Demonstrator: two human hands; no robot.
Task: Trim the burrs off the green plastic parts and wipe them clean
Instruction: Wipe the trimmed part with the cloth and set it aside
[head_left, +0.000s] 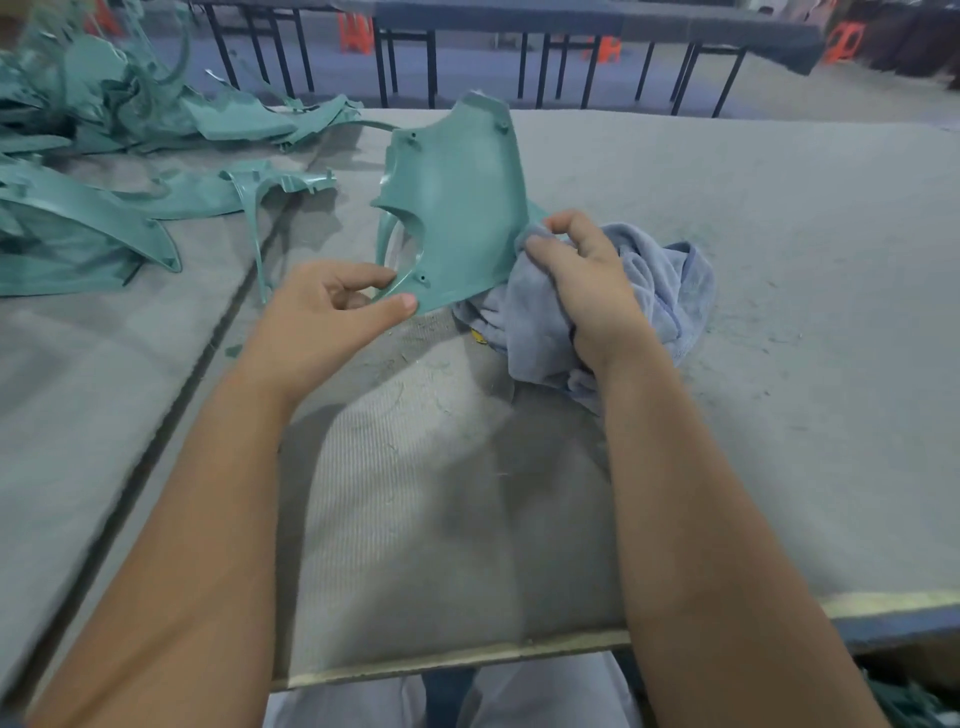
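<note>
**Green part held up, cloth at its side**

No words or labels can be read on anything here.

The green plastic part (457, 208) stands up on its near edge in the middle of the table (779, 260). It is smooth and a bit shiny, curved like a shell, with small round pegs sticking out and a big curved cut in its left side. The left hand (332, 312) pinches its near left corner between thumb and fingers. The right hand (587, 291) grips a soft, fluffy blue-grey cloth (670, 291), bunched up and pressed against the part's right edge.

The table is covered in rough grey felt with fine ribs. Tiny green shavings (415, 364) lie on it near the hands. Something small and yellow peeks out under the cloth; it may be a tool, but it is mostly hidden.

On the far left sits a pile of more green parts (93, 171), thin and bendy looking, with sharp points.
</note>
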